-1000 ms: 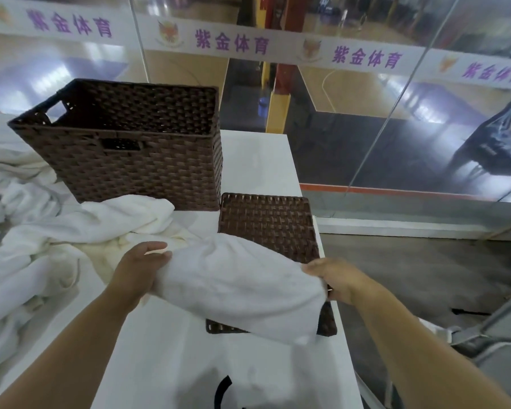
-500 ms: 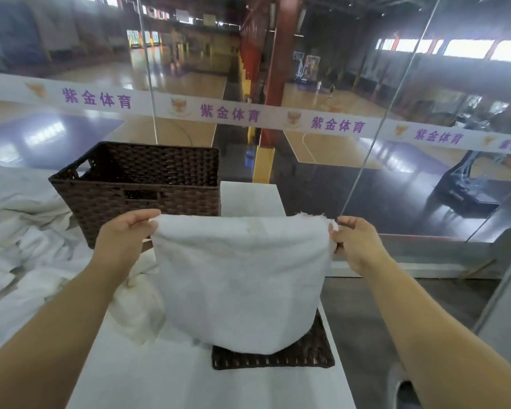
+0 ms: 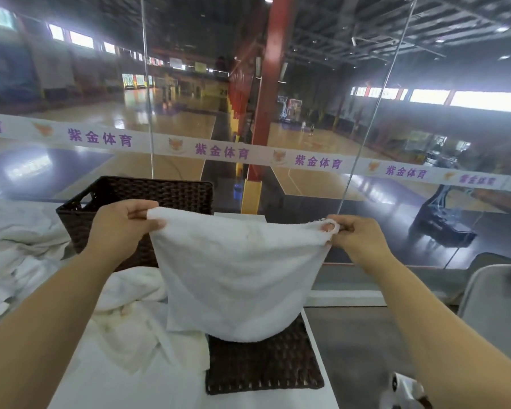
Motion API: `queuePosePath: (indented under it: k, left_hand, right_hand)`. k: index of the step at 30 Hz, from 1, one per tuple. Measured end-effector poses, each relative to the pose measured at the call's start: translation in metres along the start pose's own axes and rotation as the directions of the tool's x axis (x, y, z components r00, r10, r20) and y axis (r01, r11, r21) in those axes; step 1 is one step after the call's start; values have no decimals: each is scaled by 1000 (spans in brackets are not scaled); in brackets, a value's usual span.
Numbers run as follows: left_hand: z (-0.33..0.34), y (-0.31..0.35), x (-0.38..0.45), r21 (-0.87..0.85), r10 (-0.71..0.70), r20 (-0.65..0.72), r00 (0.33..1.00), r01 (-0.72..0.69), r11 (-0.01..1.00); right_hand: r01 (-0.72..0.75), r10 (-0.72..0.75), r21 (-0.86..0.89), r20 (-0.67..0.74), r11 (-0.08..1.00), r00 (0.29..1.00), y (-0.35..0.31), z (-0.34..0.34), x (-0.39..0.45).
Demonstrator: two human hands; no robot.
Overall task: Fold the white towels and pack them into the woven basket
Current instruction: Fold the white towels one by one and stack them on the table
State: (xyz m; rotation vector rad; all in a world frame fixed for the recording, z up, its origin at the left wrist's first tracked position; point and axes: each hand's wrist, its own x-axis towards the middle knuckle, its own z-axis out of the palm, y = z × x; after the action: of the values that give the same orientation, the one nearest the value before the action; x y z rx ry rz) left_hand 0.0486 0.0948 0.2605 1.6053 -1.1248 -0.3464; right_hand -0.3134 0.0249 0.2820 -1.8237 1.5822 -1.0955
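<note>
A white towel (image 3: 236, 270) hangs in the air in front of me, stretched between both hands. My left hand (image 3: 120, 228) pinches its upper left corner and my right hand (image 3: 356, 242) pinches its upper right corner. Its top edge sags a little in the middle and its lower edge hangs just above a flat woven lid (image 3: 263, 367). Behind my left hand stands the dark brown woven basket (image 3: 171, 193), open at the top; the towel and my hand hide its front wall.
More white towels (image 3: 127, 314) lie crumpled on the white table (image 3: 124, 388), with a bigger heap (image 3: 18, 246) at the left. A glass wall (image 3: 307, 160) runs right behind the table. A grey chair back (image 3: 496, 305) stands at the right.
Both hands have lifted the towel from the lid and spread it wide. My view has tilted up, so the basket sits lower in the frame.
</note>
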Motion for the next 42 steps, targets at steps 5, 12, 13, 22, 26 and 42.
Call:
queuePosePath:
  k: [5,12,13,22,26,42]
  left_hand:
    - [-7,-2,-15,103,94,-71,993,-87,991]
    - [-14,-12,-38,-11,77,65,995,-76,997]
    - [-16,-15,-42,-64,50,108,993,-43,997]
    - [-26,-41,-71,-142,-59,266,962,100,985]
    - [-17,-49,-71,-131,-117,308,944,164,978]
    - [97,-139,-46,-68,-393,309,866,432,899]
  right_hand:
    - [61,-102,-314,-114,947,988,-4,-10,-17]
    - [96,-111,-379,-17,920,994,1,-28,-52]
    - [84,-74,-365,41,927,996,3,-31,-57]
    - [-196,153,43,474,980,867,26,-49,-107]
    - [-197,190,-23,398,980,898,40,-39,-104]
    - [-415,413,174,50,893,910,169,74,-38]
